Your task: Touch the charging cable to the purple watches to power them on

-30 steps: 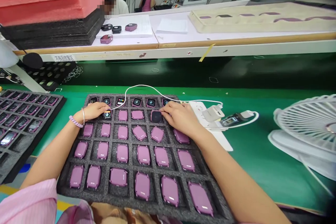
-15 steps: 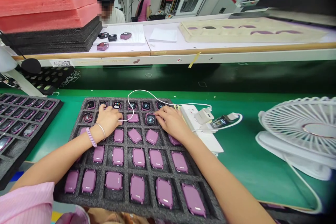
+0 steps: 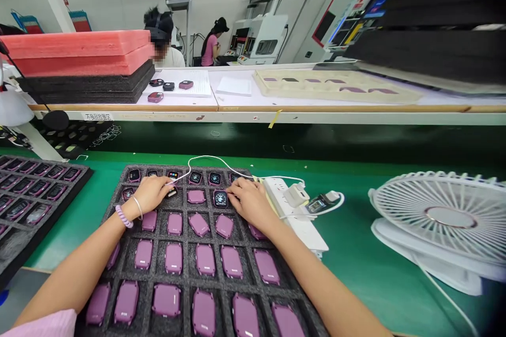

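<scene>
Toward seven o'clock lies the foam tray (image 3: 189, 260) with purple watch bodies (image 3: 204, 259). At six, the half-open right hand (image 3: 251, 203) touches the lit smartwatch (image 3: 220, 199), apparently without grasping; at eight, the left hand (image 3: 151, 194) has fingertips nearly meeting beside the white cable (image 3: 205, 156). If the cable snags, it could drag a watch sideways. Its end is hidden, so the left grip I cannot tell.
</scene>
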Motion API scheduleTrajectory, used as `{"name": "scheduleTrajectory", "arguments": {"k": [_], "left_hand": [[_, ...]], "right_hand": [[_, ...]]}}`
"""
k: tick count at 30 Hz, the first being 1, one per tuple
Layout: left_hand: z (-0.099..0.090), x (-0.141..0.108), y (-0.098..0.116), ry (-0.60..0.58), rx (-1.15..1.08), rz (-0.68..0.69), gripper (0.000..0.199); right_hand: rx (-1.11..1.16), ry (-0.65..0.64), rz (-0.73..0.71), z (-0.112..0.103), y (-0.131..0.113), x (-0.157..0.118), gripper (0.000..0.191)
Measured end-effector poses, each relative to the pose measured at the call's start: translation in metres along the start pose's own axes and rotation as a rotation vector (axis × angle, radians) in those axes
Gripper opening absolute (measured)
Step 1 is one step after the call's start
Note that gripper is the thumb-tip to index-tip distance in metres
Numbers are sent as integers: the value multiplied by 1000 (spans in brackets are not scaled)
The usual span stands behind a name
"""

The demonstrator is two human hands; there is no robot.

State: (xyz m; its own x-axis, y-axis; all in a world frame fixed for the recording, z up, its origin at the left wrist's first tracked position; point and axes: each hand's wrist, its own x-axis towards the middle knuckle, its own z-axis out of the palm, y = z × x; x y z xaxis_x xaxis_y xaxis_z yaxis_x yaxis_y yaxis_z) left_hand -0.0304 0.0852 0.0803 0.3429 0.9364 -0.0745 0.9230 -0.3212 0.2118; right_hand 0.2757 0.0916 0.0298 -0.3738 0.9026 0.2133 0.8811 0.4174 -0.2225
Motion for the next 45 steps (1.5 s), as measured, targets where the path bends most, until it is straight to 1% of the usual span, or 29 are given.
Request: {"name": "scheduleTrajectory", "arguments": {"k": [3,5,10,15,18,22,27,29,31,32,33,34,35,37,39,41,45], "left_hand": [[7,2,-6,-52,-78,40,39],[11,5,-8,-73,-109,36,43],[16,7,-12,-86,-148,-3,47],[18,6,-12,-80,-133,-22,45],[18,8,-11,-83,-114,-38,47],[18,10,-10,-93,-99,-43,47],[19,10,-8,-89,-86,-66,44],[20,10,-8,-83,-84,-69,44],[21,10,-7,-77,-83,-71,44],[21,10,-7,-76,-84,-71,44],[21,10,-6,-75,-84,-72,45],[21,10,-6,-74,-85,-73,45],[21,10,-5,-74,-86,-74,45],[22,10,-5,-75,-87,-77,45],[22,10,-4,-74,-87,-80,45],[22,10,-4,-73,-89,-81,44],[22,10,-4,-71,-96,-77,43]], "right_hand": [[16,-49,39,-6,-6,3,22],[-1,-87,44,-10,-10,5,22],[-79,-175,31,-20,-16,14,23],[-87,-230,37,-28,-20,22,20],[-81,-258,66,-31,-21,24,18],[-68,-264,103,-33,-21,25,20],[-79,-252,76,-32,-22,22,16],[-115,-213,82,-33,-22,22,20],[-170,-139,100,-35,-22,25,26],[-195,-99,83,-35,-22,28,27],[-213,-71,32,-36,-22,32,27],[-225,-62,-52,-36,-22,36,26],[-234,-77,-159,-36,-23,41,23],[-247,-154,-379,-34,-27,52,19],[-266,-227,-519,-32,-31,61,17],[-281,-246,-597,-29,-35,67,17],[-270,-208,-669,-22,-38,70,20]]}}
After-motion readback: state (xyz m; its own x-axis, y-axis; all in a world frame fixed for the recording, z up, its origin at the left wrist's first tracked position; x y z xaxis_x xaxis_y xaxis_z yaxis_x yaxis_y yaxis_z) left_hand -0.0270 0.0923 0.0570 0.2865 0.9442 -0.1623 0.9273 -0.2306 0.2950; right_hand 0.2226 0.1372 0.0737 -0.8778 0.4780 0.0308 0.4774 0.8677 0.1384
